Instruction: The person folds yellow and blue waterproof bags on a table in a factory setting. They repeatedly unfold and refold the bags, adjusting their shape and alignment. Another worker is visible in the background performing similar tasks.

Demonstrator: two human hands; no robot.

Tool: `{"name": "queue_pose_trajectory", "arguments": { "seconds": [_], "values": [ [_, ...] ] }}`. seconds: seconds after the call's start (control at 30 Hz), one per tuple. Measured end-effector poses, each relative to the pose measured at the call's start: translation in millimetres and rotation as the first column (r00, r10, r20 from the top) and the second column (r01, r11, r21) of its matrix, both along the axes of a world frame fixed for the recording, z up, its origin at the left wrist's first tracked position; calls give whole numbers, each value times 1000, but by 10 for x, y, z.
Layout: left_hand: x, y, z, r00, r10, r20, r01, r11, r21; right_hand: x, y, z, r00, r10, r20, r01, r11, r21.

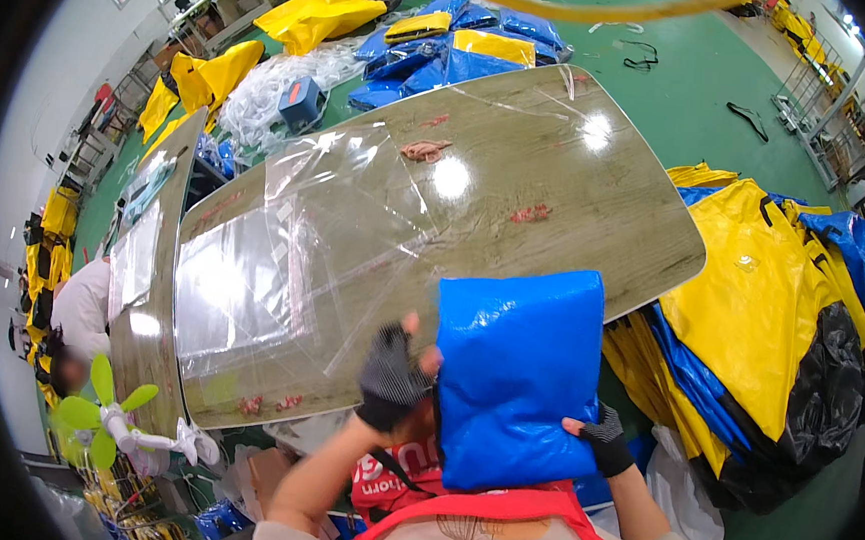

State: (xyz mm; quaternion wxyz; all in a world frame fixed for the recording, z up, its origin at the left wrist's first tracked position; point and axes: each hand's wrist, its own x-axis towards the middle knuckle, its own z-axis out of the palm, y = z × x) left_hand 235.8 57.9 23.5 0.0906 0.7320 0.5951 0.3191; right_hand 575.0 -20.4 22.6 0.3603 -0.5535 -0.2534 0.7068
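Note:
A folded blue tarp (516,371), glossy and squared into a thick bundle, is upright in front of my chest at the near edge of the table. My right hand (603,438), in a dark fingerless glove, grips its lower right side with the thumb on the front face; its other fingers are mostly hidden. Beside the bundle's left edge is my left hand (395,378), gloved the same way, slightly blurred, with fingers apart. Clear plastic bags (293,260) lie flat on the left part of the wood-patterned table (581,160).
Large yellow, blue and black tarps (751,302) are heaped at the right. Folded blue and yellow bundles (458,46) sit beyond the table. A crumpled cloth (426,150) lies on it. A green-bladed fan (107,413) and another person (78,315) are at the left.

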Motion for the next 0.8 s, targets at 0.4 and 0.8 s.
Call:
{"name": "queue_pose_trajectory", "arguments": {
  "seconds": [0.4,0.8],
  "values": [
    [-760,3676,-528,983,-73,170,106,976,-192,187,235,-133,999,22,-47,-28,991,-129],
    [-2314,1321,-201,908,-154,-390,159,987,-18,160,102,-439,995,-32,-95,32,999,-3]
  ]
}}
